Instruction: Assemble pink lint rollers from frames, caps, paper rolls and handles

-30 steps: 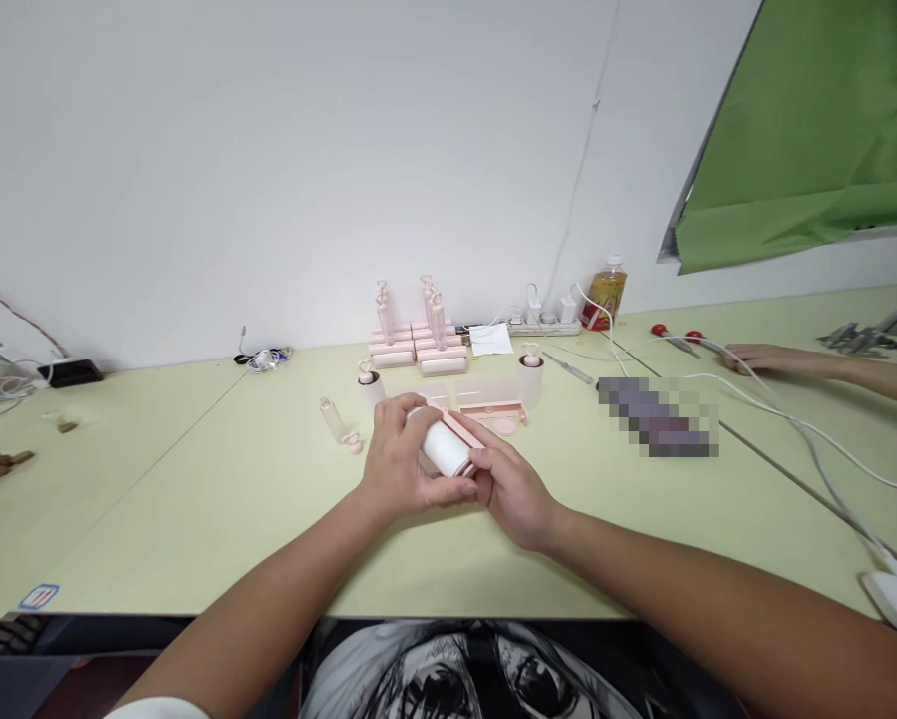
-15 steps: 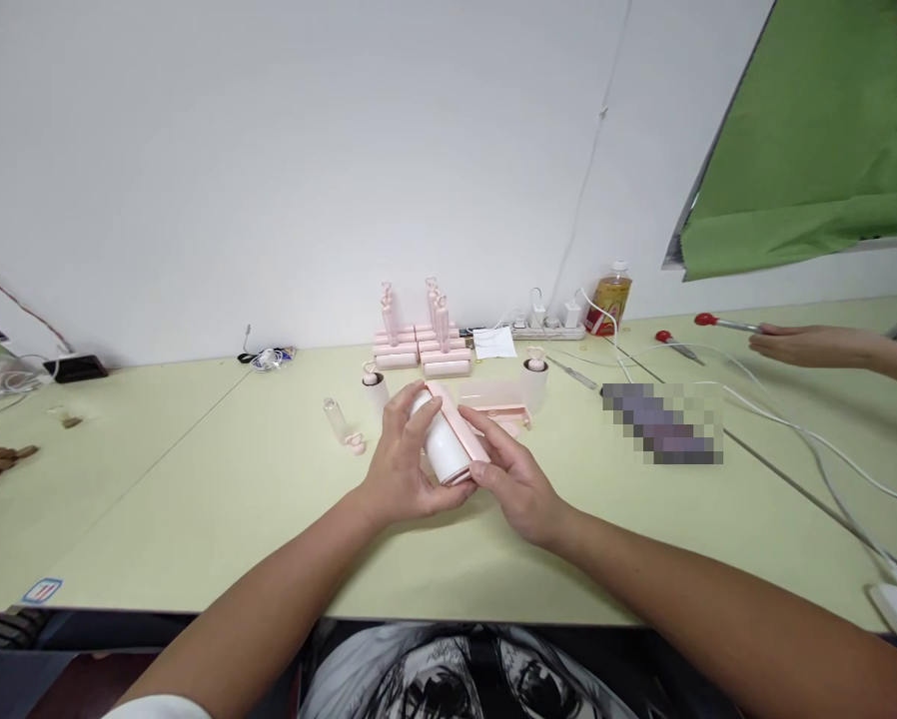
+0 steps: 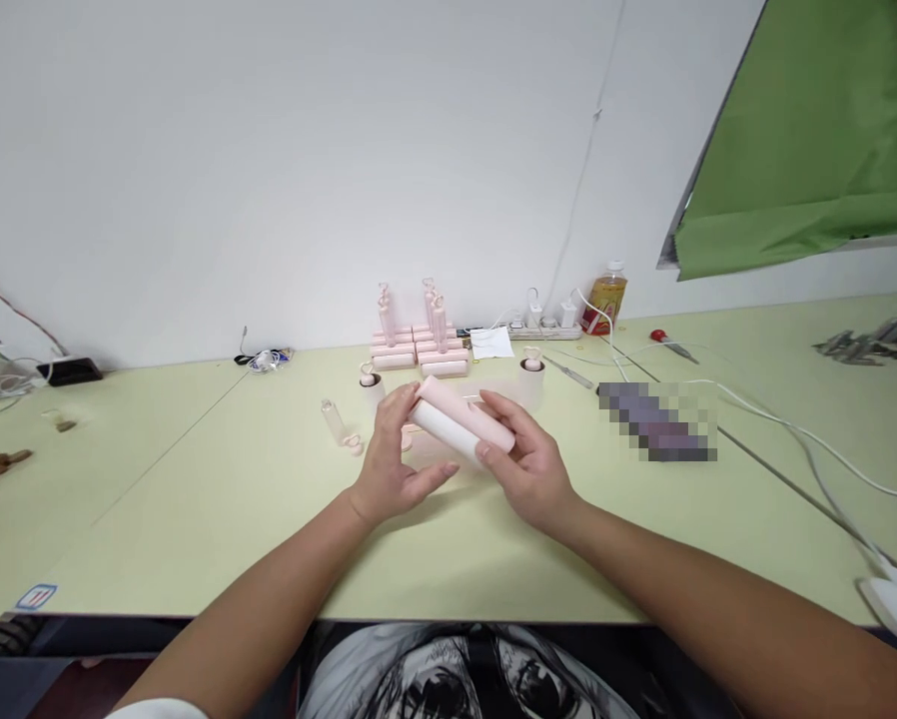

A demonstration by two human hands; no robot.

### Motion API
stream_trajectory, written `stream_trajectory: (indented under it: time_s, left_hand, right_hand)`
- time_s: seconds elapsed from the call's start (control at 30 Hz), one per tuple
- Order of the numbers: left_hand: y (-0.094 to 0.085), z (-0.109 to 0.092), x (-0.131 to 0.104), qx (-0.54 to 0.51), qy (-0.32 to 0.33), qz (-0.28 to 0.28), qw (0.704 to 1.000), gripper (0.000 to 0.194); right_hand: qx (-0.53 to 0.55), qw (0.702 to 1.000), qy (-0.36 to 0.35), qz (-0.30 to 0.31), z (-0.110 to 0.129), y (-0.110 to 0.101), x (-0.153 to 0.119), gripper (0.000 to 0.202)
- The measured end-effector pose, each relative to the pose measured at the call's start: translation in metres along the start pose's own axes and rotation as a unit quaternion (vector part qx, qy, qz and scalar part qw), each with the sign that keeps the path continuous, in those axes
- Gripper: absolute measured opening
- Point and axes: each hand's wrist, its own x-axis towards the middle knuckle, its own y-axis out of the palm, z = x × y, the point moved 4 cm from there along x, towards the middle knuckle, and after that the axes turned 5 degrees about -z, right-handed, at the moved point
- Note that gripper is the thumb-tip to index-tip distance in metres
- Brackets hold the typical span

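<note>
Above the table I hold a lint roller, a white roll lying along a pale pink cover. My right hand is closed round its near right end, thumb on top. At the upper left end, the fingers of my left hand curl against the roller, while its thumb stretches out apart from it. Behind my hands stand two whitish rolls with dark cores, a left roll and a right roll, each with a pink ring-topped piece in it. A clear tube with a pink ring end lies to the left.
Pink-and-white rollers are stacked by the wall, with pink handles upright on them. Beyond are a power strip, a paper and a drink bottle. White cables cross the right side near a blurred-out patch.
The roller has turned flatter, its near end swinging right, and my left thumb has come off it. At right, another person's hand with a red-tipped tool has left the view.
</note>
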Motion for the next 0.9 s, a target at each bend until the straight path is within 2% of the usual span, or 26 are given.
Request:
stream_trajectory:
  time_s: [0.23, 0.27, 0.33, 0.4, 0.43, 0.5, 0.6, 0.67, 0.77, 0.9]
  left_hand:
    - [0.003, -0.005, 0.003, 0.024, 0.057, 0.045, 0.997, 0.064]
    - [-0.001, -0.003, 0.005, 0.04, 0.065, 0.034, 0.997, 0.06]
    - [-0.019, 0.006, 0.011, 0.109, 0.049, -0.031, 0.992, 0.045]
    - [-0.048, 0.025, 0.017, 0.198, -0.039, -0.116, 0.973, 0.029]
    - [-0.063, 0.038, 0.02, 0.232, -0.104, -0.137, 0.958, 0.026]
    - [-0.087, 0.065, 0.023, 0.291, -0.256, -0.104, 0.916, 0.029]
    - [-0.106, 0.096, 0.015, 0.284, -0.455, 0.034, 0.843, 0.043]
    - [-0.106, 0.104, 0.006, 0.229, -0.542, 0.124, 0.799, 0.052]
    - [-0.103, 0.105, -0.003, 0.186, -0.587, 0.191, 0.765, 0.053]
    - [-0.1, 0.105, -0.006, 0.176, -0.586, 0.195, 0.767, 0.046]
  right_hand:
    - [0.082, 0.979, 0.113, -0.147, -0.005, -0.023, 0.024, 0.051]
    - [0.093, 0.975, 0.125, -0.157, -0.006, -0.025, 0.026, 0.051]
    - [0.105, 0.972, 0.135, -0.162, -0.008, -0.029, 0.029, 0.052]
    - [0.089, 0.977, 0.116, -0.153, -0.007, -0.031, 0.031, 0.048]
    - [0.071, 0.983, 0.097, -0.141, -0.006, -0.031, 0.032, 0.045]
    - [0.027, 0.993, 0.061, -0.099, -0.002, -0.029, 0.03, 0.037]
    - [-0.034, 0.999, 0.026, 0.02, 0.003, -0.018, 0.023, 0.028]
    - [-0.079, 0.991, -0.012, 0.11, 0.006, -0.008, 0.015, 0.024]
    - [-0.132, 0.968, -0.087, 0.193, 0.011, 0.003, 0.005, 0.018]
    - [-0.161, 0.95, -0.133, 0.231, 0.012, 0.009, 0.0, 0.017]
